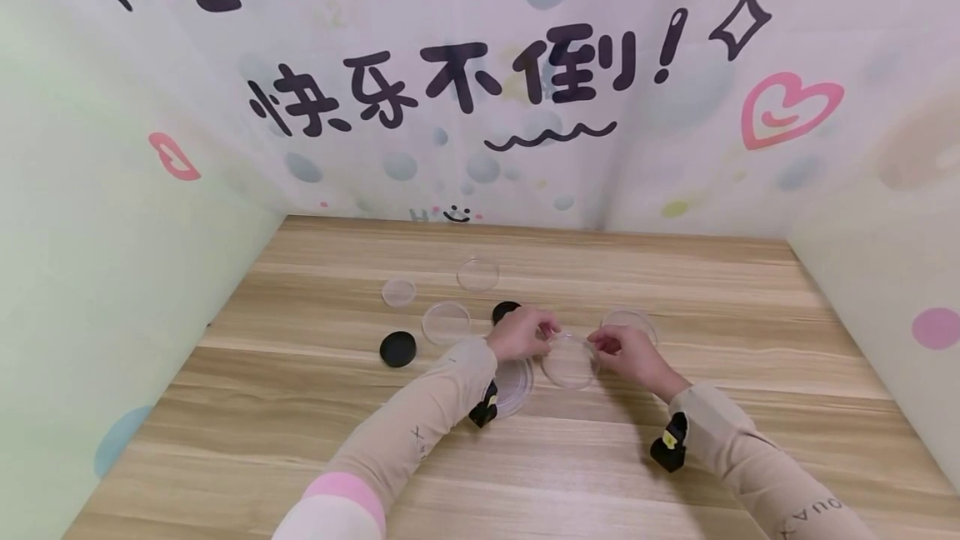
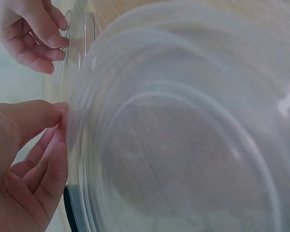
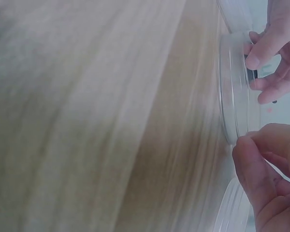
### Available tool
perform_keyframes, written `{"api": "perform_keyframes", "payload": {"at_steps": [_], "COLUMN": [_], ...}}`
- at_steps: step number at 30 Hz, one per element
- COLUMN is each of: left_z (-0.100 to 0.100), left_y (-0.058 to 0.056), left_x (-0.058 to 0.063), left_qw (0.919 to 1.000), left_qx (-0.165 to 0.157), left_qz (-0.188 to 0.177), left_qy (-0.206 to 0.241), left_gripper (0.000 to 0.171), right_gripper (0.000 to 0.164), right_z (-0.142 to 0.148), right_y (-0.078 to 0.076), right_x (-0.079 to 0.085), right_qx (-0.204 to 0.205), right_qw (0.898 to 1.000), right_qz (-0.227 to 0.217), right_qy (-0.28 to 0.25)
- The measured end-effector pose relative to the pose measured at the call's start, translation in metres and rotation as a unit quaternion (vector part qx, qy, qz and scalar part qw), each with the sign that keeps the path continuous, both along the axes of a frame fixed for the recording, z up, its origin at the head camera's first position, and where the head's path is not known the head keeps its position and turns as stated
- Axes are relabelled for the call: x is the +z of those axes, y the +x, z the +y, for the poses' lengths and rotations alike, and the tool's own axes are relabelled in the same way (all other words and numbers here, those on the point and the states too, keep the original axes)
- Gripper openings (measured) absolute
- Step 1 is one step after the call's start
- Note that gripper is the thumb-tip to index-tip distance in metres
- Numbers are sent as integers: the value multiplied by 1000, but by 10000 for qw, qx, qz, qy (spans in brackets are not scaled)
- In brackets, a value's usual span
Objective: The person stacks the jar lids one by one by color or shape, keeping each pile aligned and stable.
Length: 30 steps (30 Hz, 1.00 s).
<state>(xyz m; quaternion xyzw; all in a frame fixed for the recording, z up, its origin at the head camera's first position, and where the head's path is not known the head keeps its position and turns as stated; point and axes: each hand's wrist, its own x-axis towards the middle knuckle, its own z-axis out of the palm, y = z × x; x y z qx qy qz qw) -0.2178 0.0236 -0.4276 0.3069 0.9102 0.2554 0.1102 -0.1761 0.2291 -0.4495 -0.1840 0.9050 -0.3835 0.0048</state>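
A clear petri dish (image 1: 572, 367) is between my two hands, low over the table. My left hand (image 1: 521, 332) pinches its rim on the left with thumb and fingertips. On the opposite side my right hand (image 1: 633, 355) pinches the edge between thumb and index finger; in the right wrist view the dish's low side wall (image 3: 236, 87) shows between the hands. Another clear round dish (image 1: 516, 386) sits beside my left wrist, partly covered by the sleeve, and looms large in the left wrist view. Behind my right hand lies a further clear dish (image 1: 633, 322), partly hidden.
A black disc (image 1: 505, 309) lies just behind my left hand, and a second black disc (image 1: 398, 349) farther left. Clear round pieces rest around them: one larger (image 1: 446, 323), one small (image 1: 399, 292), one at the back (image 1: 477, 274). A printed cloth wall (image 1: 450, 182) borders the wooden table (image 1: 570, 473).
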Motion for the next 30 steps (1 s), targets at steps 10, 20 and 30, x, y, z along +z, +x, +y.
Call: {"api": "perform_keyframes", "payload": {"at_steps": [10,20,30], "left_z": [-1,0,-2], "left_y": [1,1,-1], "left_x": [2,-1,2], "left_qw": [9996,9963,9912], "left_qx": [174,448,567], "left_qz": [-208,-663,-937], "left_qy": [4,326,739], "left_gripper": [26,26,29], "right_gripper": [18,17,18], "right_z": [-3,-6,-6], "right_y": [1,3,0], "right_x": [-2,0,13], "right_qx": [-9,-109,-108], "right_qw": [10000,9997,9987], "right_qz": [30,114,449], "right_qy": [33,175,198]}}
